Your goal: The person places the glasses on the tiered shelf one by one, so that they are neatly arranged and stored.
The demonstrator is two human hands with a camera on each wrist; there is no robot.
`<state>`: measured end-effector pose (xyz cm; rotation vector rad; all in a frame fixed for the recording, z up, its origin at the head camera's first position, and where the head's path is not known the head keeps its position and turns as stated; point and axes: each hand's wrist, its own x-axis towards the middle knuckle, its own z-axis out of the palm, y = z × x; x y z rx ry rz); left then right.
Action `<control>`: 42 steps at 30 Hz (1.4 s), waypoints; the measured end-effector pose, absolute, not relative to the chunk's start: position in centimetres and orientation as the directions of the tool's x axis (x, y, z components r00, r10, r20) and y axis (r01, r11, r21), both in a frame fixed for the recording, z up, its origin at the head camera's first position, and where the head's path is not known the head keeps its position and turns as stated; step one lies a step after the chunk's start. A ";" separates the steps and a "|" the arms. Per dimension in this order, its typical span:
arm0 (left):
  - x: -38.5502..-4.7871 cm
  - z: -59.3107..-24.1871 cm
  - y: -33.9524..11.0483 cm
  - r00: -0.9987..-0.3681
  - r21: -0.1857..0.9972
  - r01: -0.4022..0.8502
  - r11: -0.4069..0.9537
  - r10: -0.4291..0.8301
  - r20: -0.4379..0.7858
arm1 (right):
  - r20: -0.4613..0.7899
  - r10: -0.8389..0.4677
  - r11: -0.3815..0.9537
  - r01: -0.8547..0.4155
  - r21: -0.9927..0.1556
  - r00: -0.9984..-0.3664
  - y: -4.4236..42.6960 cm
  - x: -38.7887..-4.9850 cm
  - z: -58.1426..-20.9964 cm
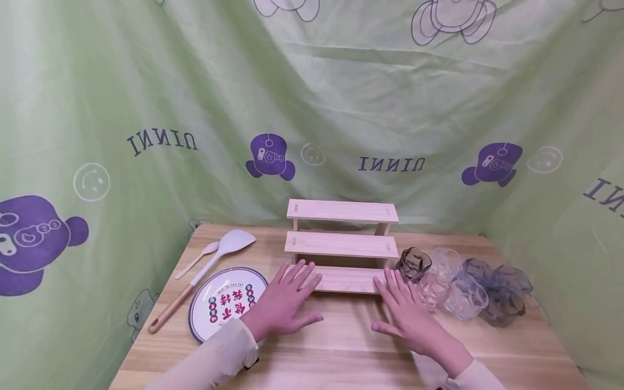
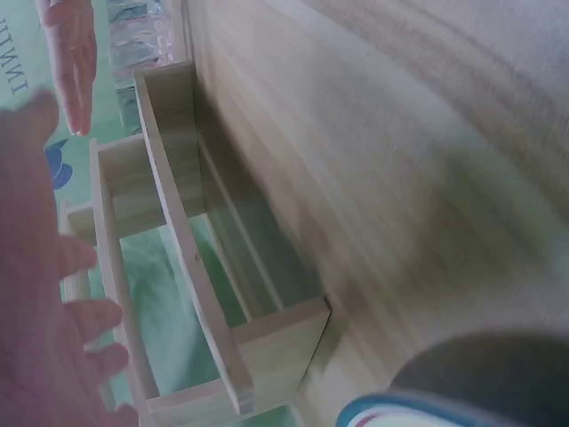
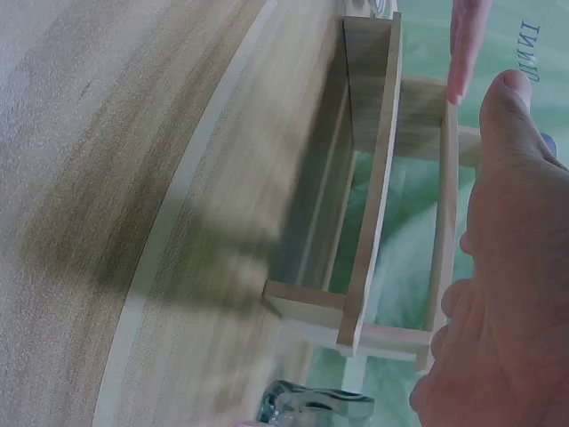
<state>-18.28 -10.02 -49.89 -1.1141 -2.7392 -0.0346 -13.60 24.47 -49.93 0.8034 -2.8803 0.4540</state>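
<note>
A three-tier wooden step rack (image 1: 342,245) stands at the back middle of the table. Over the left end of its lowest step is my left hand (image 1: 285,304), palm down with fingers spread. At the right end my right hand (image 1: 411,317) is held the same way, beside the cups. Neither hand grips anything; whether the fingertips touch the wood I cannot tell. In the left wrist view the left hand (image 2: 36,276) appears above the rack (image 2: 197,267). The right wrist view shows the right hand (image 3: 520,240) above the rack (image 3: 372,222).
Right of the rack, several wavy cups crowd together, among them a brown cup (image 1: 414,264), a pink cup (image 1: 434,291) and a clear cup (image 1: 466,299). On the left lie a printed plate (image 1: 219,287), a spatula (image 1: 234,241) and a spoon (image 1: 195,261). Green curtain (image 1: 341,108) surrounds the table.
</note>
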 end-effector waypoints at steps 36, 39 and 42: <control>-22.3 -49.8 -12.4 -0.941 0.892 -0.137 0.431 0.223 -0.253 | 0.144 0.378 0.314 -0.020 -0.949 -0.914 30.3 -12.8 -50.7; -22.3 -50.0 -12.2 -0.937 0.896 -0.159 0.414 0.224 -0.270 | 0.150 0.394 0.303 -0.025 -0.953 -0.907 30.3 -12.8 -50.9; -22.1 -50.2 -12.1 -0.930 0.906 -0.184 0.382 0.231 -0.286 | 0.156 0.410 0.318 -0.019 -0.948 -0.899 30.3 -12.8 -51.1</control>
